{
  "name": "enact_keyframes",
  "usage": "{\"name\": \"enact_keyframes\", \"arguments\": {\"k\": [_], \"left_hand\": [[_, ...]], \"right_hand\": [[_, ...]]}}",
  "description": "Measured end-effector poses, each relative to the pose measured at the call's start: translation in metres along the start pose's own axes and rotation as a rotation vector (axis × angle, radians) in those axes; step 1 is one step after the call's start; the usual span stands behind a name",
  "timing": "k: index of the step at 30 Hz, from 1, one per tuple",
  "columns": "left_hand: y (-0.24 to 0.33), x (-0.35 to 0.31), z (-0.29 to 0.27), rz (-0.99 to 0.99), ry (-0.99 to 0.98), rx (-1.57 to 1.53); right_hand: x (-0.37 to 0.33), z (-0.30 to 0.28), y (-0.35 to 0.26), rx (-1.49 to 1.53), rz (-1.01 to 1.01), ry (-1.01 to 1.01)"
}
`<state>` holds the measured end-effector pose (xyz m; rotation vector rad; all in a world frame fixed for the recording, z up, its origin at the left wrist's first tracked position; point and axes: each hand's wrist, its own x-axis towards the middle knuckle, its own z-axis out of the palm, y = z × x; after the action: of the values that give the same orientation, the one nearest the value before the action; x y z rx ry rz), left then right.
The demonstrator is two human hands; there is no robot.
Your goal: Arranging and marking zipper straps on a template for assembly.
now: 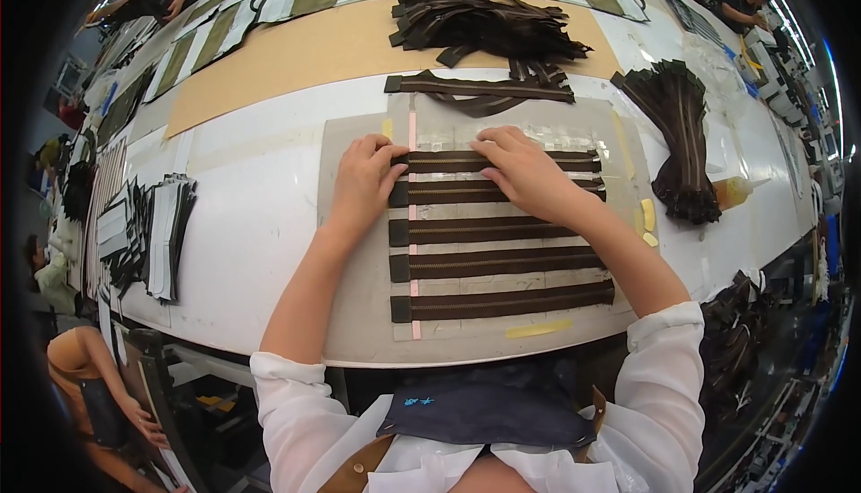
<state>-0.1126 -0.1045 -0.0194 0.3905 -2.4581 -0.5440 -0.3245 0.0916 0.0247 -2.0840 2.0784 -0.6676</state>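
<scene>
Several dark brown zippers lie in parallel rows on a grey board (359,314), their black end tabs lined up along a pink strip (414,331) at the left. My left hand (366,174) grips the tab end of the farthest zipper (439,162) between thumb and fingers. My right hand (525,170) has its thumb and fingers on either side of that same zipper near its middle, and it hides part of the zipper below, too. The nearest zipper (511,302) lies flat and untouched.
Loose zippers (484,89) and a larger zipper pile (475,22) lie beyond the board. A zipper bundle (677,134) and a bottle of yellow liquid (735,191) are at right. Stacked fabric pieces (166,233) sit at left. Other people work around the table.
</scene>
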Motion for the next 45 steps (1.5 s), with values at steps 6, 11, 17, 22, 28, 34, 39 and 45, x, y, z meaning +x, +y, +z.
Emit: {"name": "enact_keyframes", "arguments": {"k": [6,11,17,22,28,34,39,45], "left_hand": [[-0.002,0.0,0.003,0.016,0.019,-0.009],[0.0,0.001,0.001,0.025,-0.002,-0.012],[-0.001,-0.001,0.0,0.021,0.004,0.011],[0.002,-0.002,-0.001,0.023,-0.004,0.044],[0.011,-0.001,0.002,0.245,-0.041,0.176],[0.026,-0.002,0.008,0.232,-0.154,0.183],[0.029,0.0,0.012,0.214,-0.185,0.231],[0.033,0.004,0.009,0.203,-0.189,0.161]], "right_hand": [[0.059,0.044,0.006,0.128,-0.038,0.072],[0.085,0.063,0.015,0.197,-0.044,0.045],[0.085,0.066,0.009,0.135,-0.066,0.078],[0.074,0.043,0.0,0.148,-0.009,0.18],[0.037,0.014,0.008,0.047,-0.04,0.158],[-0.021,-0.025,0.015,0.018,0.037,0.104],[-0.083,-0.069,0.03,-0.091,0.2,0.265],[-0.174,-0.103,0.056,-0.114,0.66,0.362]]}}
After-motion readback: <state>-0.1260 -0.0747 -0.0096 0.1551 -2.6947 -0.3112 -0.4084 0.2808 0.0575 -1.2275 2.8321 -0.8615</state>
